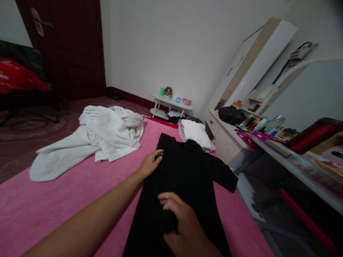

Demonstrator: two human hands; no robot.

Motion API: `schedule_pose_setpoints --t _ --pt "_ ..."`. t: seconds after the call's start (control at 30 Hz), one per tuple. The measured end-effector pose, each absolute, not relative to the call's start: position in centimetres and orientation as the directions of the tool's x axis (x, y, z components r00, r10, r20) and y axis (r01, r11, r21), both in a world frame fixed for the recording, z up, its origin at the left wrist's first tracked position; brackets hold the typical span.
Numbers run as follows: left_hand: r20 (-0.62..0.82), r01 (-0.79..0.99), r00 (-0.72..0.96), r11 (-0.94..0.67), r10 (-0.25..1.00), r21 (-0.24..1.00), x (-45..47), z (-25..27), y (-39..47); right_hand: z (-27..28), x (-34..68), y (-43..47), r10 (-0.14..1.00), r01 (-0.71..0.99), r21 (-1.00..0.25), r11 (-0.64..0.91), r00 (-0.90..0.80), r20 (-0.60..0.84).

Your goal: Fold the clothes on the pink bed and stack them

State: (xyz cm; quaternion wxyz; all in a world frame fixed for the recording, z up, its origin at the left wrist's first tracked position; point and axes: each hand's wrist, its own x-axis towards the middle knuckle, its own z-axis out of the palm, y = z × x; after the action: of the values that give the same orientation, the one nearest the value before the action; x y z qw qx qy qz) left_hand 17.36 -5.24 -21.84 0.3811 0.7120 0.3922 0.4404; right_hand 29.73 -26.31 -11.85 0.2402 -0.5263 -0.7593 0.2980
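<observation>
1 garment (187, 167), flat, likely for reach
Edge at left hand (150, 166), hold unclear; middle below right hand (187, 220), half-open, seemingly empty.

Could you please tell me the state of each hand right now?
Left hand: open, at the edge of the black, short-sleeved fabric garment.
Right hand: open, loosely curled over the garment; contact cannot be told.

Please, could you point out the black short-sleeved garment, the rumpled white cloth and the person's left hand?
Black short-sleeved cloth garment (184, 171), head view: middle of its body.
Rumpled white textured cloth (105, 135), head view: its folded middle.
Bare left hand (149, 165), head view: middle of the hand.
</observation>
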Motion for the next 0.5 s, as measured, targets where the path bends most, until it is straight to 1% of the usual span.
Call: schedule_pose_setpoints --t 0.03,0.1,0.17,0.27,0.3,0.37,0.43,0.5 --pt "0.325 0.22 0.295 -0.395 0.899 0.892 17.4 -21.7 -5.3 -10.5 30.2 -26.3 0.957 0.565 -0.79 0.24 -0.276 0.093" --pt "0.306 0.2 0.277 -0.366 0.911 0.909 17.4 -21.5 -5.3 -8.6 30.7 -26.5 0.965 0.428 -0.885 0.185 -0.25 0.081" --pt "0.272 0.176 0.256 -0.322 0.928 0.93 17.3 -21.3 -5.3 -8.2 30.6 -26.8 0.946 0.383 -0.908 0.168 -0.323 0.039" --pt "0.248 0.209 0.197 -0.287 0.949 0.935 17.2 -20.7 -4.6 -10.6 29.9 -26.7 0.852 0.358 -0.908 0.219 -0.524 -0.002" --pt "0.247 0.24 0.186 -0.287 0.951 0.927 17.2 -20.4 -4.1 -11.8 29.7 -26.5 0.818 0.369 -0.9 0.231 -0.575 -0.025" --pt "0.236 0.307 0.181 -0.283 0.955 0.909 17.4 -19.8 -2.8 -14.3 29.3 -25.9 0.764 0.453 -0.859 0.238 -0.633 -0.122" --pt "0.213 0.373 0.187 -0.269 0.959 0.888 18.0 -19.3 -1.1 -16.2 29.0 -25.2 0.726 0.584 -0.771 0.253 -0.642 -0.247" --pt "0.224 0.431 0.184 -0.284 0.957 0.856 18.9 -18.9 0.8 -17.2 28.8 -24.8 0.7 0.687 -0.674 0.273 -0.622 -0.351"
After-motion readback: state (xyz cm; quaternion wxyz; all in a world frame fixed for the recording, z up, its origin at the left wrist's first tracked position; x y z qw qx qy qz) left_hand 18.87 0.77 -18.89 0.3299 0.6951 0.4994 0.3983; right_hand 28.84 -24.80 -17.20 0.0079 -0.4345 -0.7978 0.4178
